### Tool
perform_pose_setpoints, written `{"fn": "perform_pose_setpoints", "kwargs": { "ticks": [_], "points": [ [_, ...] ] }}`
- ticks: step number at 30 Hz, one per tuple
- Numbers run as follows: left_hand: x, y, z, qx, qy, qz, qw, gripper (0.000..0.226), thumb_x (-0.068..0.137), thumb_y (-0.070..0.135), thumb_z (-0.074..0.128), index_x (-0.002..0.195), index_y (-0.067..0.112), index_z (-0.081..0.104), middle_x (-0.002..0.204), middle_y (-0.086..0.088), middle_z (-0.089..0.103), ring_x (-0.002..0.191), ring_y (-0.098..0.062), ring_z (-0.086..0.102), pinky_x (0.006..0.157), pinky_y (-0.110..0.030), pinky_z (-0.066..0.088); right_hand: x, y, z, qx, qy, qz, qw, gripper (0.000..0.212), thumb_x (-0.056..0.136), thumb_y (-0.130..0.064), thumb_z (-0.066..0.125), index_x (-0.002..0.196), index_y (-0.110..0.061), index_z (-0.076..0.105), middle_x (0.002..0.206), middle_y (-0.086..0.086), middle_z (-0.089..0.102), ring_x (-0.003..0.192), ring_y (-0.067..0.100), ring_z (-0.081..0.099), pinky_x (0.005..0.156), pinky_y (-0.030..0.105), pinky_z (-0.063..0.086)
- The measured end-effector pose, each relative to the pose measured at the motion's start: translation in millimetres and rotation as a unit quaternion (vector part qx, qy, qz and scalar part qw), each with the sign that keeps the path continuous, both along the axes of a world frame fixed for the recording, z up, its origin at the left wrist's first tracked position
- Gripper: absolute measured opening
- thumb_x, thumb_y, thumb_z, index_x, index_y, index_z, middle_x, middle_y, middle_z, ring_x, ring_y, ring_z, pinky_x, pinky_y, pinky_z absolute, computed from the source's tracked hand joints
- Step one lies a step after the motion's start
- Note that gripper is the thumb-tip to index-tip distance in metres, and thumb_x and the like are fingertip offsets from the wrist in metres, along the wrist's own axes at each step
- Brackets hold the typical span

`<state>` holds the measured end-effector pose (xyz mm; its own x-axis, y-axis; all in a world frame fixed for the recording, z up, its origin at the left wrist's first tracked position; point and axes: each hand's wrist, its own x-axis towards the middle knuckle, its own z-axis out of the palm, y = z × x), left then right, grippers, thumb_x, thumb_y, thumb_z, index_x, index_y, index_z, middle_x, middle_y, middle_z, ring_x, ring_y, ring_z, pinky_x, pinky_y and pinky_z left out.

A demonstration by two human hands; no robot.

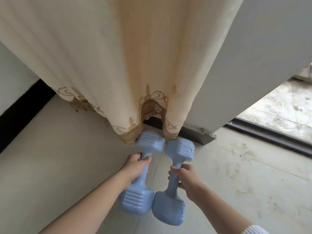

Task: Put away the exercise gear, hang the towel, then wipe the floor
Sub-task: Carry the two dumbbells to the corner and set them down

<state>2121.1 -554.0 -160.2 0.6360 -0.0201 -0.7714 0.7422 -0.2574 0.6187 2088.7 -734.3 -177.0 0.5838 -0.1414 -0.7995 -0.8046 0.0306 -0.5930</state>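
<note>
Here the left hand (135, 168) grips the left dumbbell (135, 201) and the right hand (187, 179) the right dumbbell (179, 151), fingers (137, 156) curled round each handle, at the curtain (118, 65) hem. Rigid, likely heavy: mid-handle holds best.

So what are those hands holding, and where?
The left hand grips the left dumbbell by its handle; right hand grips the right dumbbell likewise.

pale blue dumbbells (148, 168), cream embroidered curtain (101, 56)
</note>
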Motion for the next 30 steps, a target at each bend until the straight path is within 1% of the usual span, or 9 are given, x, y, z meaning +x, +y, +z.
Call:
{"fn": "perform_pose_setpoints", "kwargs": {
  "ticks": [5, 9, 14, 17, 19, 21, 25, 28, 30],
  "points": [
    [28, 0, -27, 0.004, -0.005, -0.04, 0.999, 0.024, 0.095, 0.03, 0.056, 0.106, 0.01, 0.063, 0.093, -0.008, 0.068, 0.078, -0.019, 0.063, 0.069, -0.028, 0.049, 20, -1, -27, 0.026, -0.025, -0.016, 0.999, 0.009, 0.09, -0.006, 0.06, 0.094, 0.001, 0.061, 0.089, 0.016, 0.066, 0.081, 0.029, 0.067, 0.08, 0.043, 0.055],
    [44, -3, -36, 0.01, -0.012, -0.062, 0.998, 0.027, 0.095, 0.032, 0.055, 0.115, 0.013, 0.058, 0.102, -0.006, 0.07, 0.084, -0.019, 0.066, 0.065, -0.024, 0.051, 33, -4, -38, 0.042, -0.034, -0.033, 0.998, 0.011, 0.091, -0.007, 0.06, 0.098, 0.001, 0.061, 0.094, 0.017, 0.066, 0.09, 0.033, 0.067, 0.084, 0.045, 0.054],
    [51, -3, -53, 0.02, -0.02, -0.084, 0.996, 0.021, 0.096, 0.031, 0.054, 0.108, 0.015, 0.061, 0.104, -0.005, 0.07, 0.095, -0.021, 0.069, 0.077, -0.028, 0.052, 34, -6, -50, 0.061, -0.019, -0.032, 0.997, 0.016, 0.093, -0.008, 0.059, 0.105, 0.001, 0.06, 0.101, 0.016, 0.066, 0.098, 0.031, 0.066, 0.09, 0.046, 0.052],
    [52, -1, -60, 0.026, -0.026, -0.103, 0.994, 0.015, 0.097, 0.029, 0.052, 0.098, 0.018, 0.062, 0.102, -0.009, 0.069, 0.095, -0.02, 0.069, 0.074, -0.025, 0.05, 36, -9, -54, 0.071, -0.015, -0.023, 0.997, 0.017, 0.093, -0.008, 0.058, 0.108, 0.001, 0.058, 0.102, 0.015, 0.066, 0.097, 0.029, 0.067, 0.088, 0.043, 0.054],
    [53, 0, -61, 0.026, -0.03, -0.108, 0.993, 0.016, 0.097, 0.03, 0.052, 0.103, 0.021, 0.063, 0.103, -0.006, 0.07, 0.094, -0.016, 0.069, 0.072, -0.022, 0.05, 38, -8, -53, 0.071, -0.014, -0.018, 0.997, 0.019, 0.094, -0.009, 0.058, 0.11, 0.002, 0.057, 0.102, 0.015, 0.066, 0.095, 0.027, 0.068, 0.087, 0.042, 0.054],
    [54, 1, -62, 0.021, -0.032, -0.107, 0.994, 0.019, 0.097, 0.032, 0.051, 0.109, 0.023, 0.062, 0.104, -0.003, 0.07, 0.094, -0.014, 0.069, 0.074, -0.021, 0.05, 39, -5, -55, 0.053, -0.012, -0.009, 0.998, 0.021, 0.094, -0.011, 0.058, 0.111, 0.002, 0.055, 0.102, 0.014, 0.066, 0.092, 0.024, 0.068, 0.087, 0.043, 0.054],
    [51, 1, -65, 0.037, -0.05, -0.127, 0.99, 0.018, 0.096, 0.036, 0.05, 0.104, 0.027, 0.063, 0.103, 0.0, 0.069, 0.097, -0.016, 0.066, 0.086, -0.029, 0.048, 40, 0, -55, -0.036, 0.0, 0.066, 0.997, 0.033, 0.094, -0.026, 0.056, 0.112, 0.002, 0.051, 0.095, 0.012, 0.06, 0.083, 0.023, 0.063, 0.083, 0.05, 0.054],
    [48, -1, -64, 0.066, -0.082, -0.139, 0.985, 0.02, 0.096, 0.033, 0.05, 0.104, 0.021, 0.063, 0.089, 0.001, 0.064, 0.072, -0.01, 0.055, 0.062, -0.024, 0.04, 38, 0, -52, -0.113, -0.013, 0.132, 0.985, 0.03, 0.095, -0.035, 0.054, 0.099, -0.006, 0.054, 0.087, 0.005, 0.056, 0.079, 0.019, 0.056, 0.081, 0.047, 0.054],
    [44, 1, -65, 0.082, -0.09, -0.144, 0.982, 0.021, 0.096, 0.032, 0.05, 0.105, 0.018, 0.064, 0.086, -0.005, 0.064, 0.067, -0.012, 0.051, 0.059, -0.026, 0.037, 36, -1, -53, -0.132, -0.022, 0.146, 0.98, 0.03, 0.094, -0.039, 0.053, 0.095, -0.009, 0.055, 0.082, 0.001, 0.055, 0.079, 0.017, 0.056, 0.084, 0.046, 0.054]
  ]
}}
